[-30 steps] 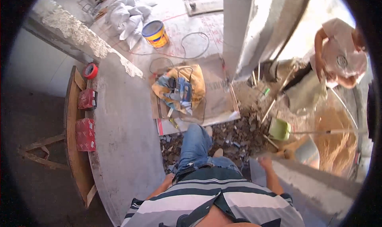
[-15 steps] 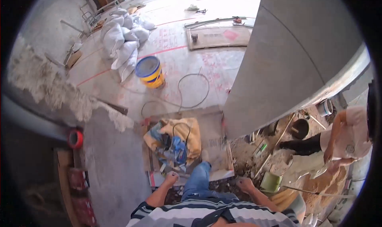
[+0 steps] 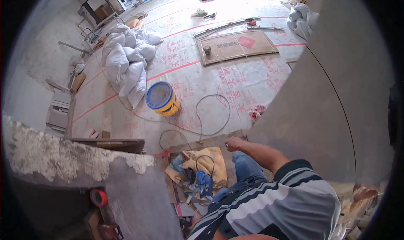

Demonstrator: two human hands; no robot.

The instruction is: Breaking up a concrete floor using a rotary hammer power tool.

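My right hand (image 3: 234,144) is held out in front of my leg, fingers curled, with nothing showing in it. Only a patch of skin low in the picture, beside my striped shirt, shows of my left hand (image 3: 196,220); its fingers are hidden. On the cardboard by my feet lies a tan cloth bag (image 3: 219,166). A blue power tool (image 3: 203,179) with a dark cord rests on it, apart from both hands. Small tools, too jumbled to name, lie around it.
Ahead stands a yellow bucket with a blue rim (image 3: 162,97), near white sacks (image 3: 126,54). A loose cable (image 3: 229,113) loops over the floor sheeting. A flat carton (image 3: 240,46) lies farther off. A grey wall (image 3: 320,126) rises at right; a broken wall edge (image 3: 80,156) juts in at left.
My view has swung to the right and I have moved forward. My right hand has come up and forward from the lower right. The other person at right has left the view.
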